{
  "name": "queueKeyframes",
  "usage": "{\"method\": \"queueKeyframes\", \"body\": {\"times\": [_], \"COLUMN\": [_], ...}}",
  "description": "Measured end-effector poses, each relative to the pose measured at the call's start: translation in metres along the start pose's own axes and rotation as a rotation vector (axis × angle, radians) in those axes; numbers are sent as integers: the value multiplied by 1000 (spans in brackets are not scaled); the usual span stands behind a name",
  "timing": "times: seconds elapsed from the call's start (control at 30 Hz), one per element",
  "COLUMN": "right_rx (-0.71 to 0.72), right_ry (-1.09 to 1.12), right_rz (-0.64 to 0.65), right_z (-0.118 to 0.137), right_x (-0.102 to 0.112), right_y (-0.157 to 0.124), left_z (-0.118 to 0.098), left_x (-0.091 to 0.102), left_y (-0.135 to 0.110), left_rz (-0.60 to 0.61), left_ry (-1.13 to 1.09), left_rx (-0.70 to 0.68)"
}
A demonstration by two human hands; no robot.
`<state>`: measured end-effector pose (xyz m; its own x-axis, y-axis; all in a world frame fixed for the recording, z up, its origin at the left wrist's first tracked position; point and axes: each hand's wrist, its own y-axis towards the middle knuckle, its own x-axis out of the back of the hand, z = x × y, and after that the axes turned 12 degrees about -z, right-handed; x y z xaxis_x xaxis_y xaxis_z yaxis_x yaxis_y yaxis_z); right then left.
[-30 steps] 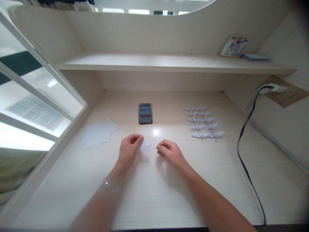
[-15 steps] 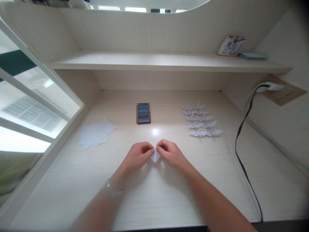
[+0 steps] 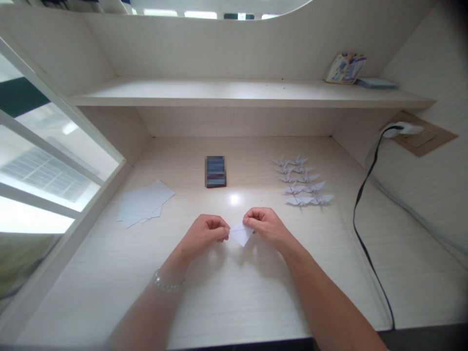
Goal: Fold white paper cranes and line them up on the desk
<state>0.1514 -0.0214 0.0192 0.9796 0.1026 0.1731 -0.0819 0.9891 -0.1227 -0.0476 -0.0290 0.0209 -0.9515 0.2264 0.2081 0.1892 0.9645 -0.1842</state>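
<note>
Pale wood-grain desk (image 3: 226, 297), matching shelf (image 3: 204, 90) above. Far L, flat white sheets (image 3: 144, 202) overlap. Next, our left hand (image 3: 204, 235), thumb & fingers pinched on one tip of a small, pointy folded paper (image 3: 242, 235) btwn both hands; our right hand (image 3: 268, 228) pinches its R side. Farther R we've spiky paper cranes (image 3: 298, 189) in rows, then thin black cord (image 3: 360, 239).

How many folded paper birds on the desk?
10 folded paper birds: five rows of two, on the right side of the desk, beyond the right hand. Rows sit close, so a hidden one can't be ruled out.
</note>
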Motion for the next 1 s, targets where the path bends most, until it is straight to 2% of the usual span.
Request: {"method": "queueKeyframes", "body": {"times": [0.27,0.43,0.5,0.6,0.77,0.87,1.0], "right_rx": [-26,-22,-15,-4,12,9,26], "right_ry": [14,133,117,41,-46,-13,78], "right_rz": [9,-134,-105,-35,37,-23,-153], "right_z": [0,-3,-3,-1,1,-1,-7], "right_x": [1,11,12,5,-5,1,9], "right_y": [-1,4,4,1,-4,-1,5], "left_z": [5,6,4,1,3,5,3], "left_x": [2,11,10,2,-8,-2,4], "left_y": [0,1,1,1,-1,-1,1], "left_rz": [20,-51,-88,-82,-47,-44,-104], "left_ry": [49,-20,-64,-67,39,30,-91], "left_rx": [0,25,16,8,-8,-7,4]}}
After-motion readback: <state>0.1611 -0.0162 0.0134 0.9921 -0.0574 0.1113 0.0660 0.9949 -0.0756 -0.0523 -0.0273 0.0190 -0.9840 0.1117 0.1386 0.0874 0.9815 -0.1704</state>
